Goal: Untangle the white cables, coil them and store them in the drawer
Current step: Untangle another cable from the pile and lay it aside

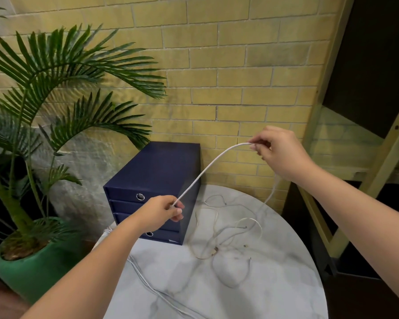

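Note:
A thick white cable [207, 168] stretches in the air between my two hands. My left hand [162, 212] pinches its lower end in front of the drawer unit. Up and to the right, my right hand [278, 149] pinches the upper part, and the cable hangs down behind that wrist toward the table. A tangle of thinner white cables [226, 240] lies on the round marble table [286, 284]. The dark blue drawer unit [157, 173] stands at the table's back left with all its drawers closed.
More white cable [148, 283] trails over the table's left edge under my left forearm. A palm in a green pot [32, 270] stands left of the table. A yellow brick wall is behind, and a yellow shelf frame [346, 199] on the right.

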Demonstrator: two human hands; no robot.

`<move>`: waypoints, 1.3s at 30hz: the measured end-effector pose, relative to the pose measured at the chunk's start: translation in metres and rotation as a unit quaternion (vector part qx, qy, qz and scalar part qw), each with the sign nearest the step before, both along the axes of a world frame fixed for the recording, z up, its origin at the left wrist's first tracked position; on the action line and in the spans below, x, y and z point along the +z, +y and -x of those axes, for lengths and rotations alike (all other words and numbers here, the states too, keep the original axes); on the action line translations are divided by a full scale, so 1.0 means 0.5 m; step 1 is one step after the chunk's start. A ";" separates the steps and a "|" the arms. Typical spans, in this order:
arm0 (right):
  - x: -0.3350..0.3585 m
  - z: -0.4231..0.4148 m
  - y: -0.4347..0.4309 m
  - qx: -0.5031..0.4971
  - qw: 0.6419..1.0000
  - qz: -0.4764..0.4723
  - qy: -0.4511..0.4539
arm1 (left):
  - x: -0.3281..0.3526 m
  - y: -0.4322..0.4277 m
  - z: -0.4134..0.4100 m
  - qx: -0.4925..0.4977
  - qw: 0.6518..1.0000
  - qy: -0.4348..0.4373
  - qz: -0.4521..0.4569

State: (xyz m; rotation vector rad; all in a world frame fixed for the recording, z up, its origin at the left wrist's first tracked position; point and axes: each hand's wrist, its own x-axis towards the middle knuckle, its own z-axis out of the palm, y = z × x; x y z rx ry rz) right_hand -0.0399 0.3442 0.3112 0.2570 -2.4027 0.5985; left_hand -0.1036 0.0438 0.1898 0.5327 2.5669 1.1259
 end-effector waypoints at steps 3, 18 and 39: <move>0.015 0.000 0.008 -0.018 1.000 0.002 0.021 | 0.011 0.011 -0.005 0.020 0.997 -0.032 -0.064; -0.038 -0.024 -0.005 -0.006 0.998 -0.056 -0.028 | 0.054 0.083 -0.016 0.218 0.954 -0.073 -0.190; -0.048 -0.029 -0.013 0.032 0.999 -0.013 0.028 | 0.018 0.020 -0.018 0.036 0.993 -0.107 -0.020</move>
